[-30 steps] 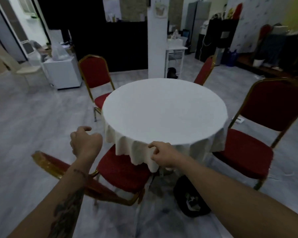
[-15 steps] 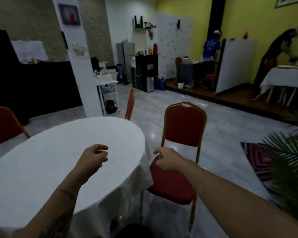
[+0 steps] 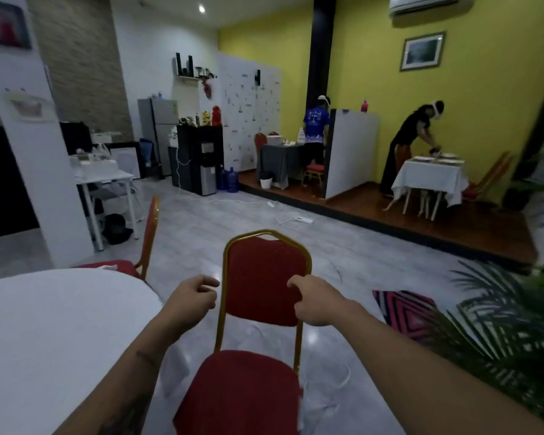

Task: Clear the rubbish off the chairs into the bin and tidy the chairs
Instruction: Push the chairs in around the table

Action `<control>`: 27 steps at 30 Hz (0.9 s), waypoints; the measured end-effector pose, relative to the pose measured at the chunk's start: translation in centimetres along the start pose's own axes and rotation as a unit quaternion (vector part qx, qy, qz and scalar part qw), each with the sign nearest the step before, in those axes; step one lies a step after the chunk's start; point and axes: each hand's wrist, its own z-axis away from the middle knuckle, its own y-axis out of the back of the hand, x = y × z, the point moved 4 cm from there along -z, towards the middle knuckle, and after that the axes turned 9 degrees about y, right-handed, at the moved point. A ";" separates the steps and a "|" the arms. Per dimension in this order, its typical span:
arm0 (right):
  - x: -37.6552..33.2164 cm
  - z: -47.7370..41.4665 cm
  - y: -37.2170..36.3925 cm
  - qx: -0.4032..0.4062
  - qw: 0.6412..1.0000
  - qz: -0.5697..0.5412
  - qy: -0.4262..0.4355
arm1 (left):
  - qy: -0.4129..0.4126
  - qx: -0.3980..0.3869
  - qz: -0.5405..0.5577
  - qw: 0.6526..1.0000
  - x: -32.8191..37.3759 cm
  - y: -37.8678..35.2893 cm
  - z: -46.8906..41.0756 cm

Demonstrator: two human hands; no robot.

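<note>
A red padded chair point(image 3: 264, 277) with a gold frame stands right in front of me, its back facing away and its seat bare. My left hand point(image 3: 192, 301) hovers just left of the chair back's frame, fingers curled and apart, holding nothing. My right hand point(image 3: 314, 304) is at the right edge of the chair back, fingers curled loosely, touching or nearly touching the frame; I cannot tell which. A second red chair point(image 3: 145, 246) stands behind the round white-clothed table point(image 3: 51, 324) at my left. No bin and no rubbish are in view.
A green palm plant point(image 3: 500, 334) fills the lower right beside a pink patterned rug point(image 3: 405, 312). White cables lie on the grey floor point(image 3: 296, 219). A raised wooden platform point(image 3: 421, 221) holds a set table and two people at the back. A white pillar point(image 3: 29, 152) stands left.
My view swung right from the round table to the red chair, which now sits centred. Both hands have risen to either side of its back.
</note>
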 end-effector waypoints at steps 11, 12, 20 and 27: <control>9.6 -16.0 3.6 -0.040 0.998 0.046 -0.027 | 0.042 -0.049 -0.044 0.997 3.9 -7.7 -21.0; 10.2 -17.2 3.9 -0.041 0.998 0.050 -0.025 | 0.045 -0.052 -0.052 0.996 4.0 -8.4 -22.3; 15.5 -29.4 4.8 -0.072 0.988 0.131 0.035 | 0.107 -0.040 -0.106 0.988 2.9 -15.0 -31.3; 21.4 -42.5 2.1 -0.142 0.966 0.151 0.156 | 0.177 -0.007 -0.093 0.980 2.7 -24.6 -40.2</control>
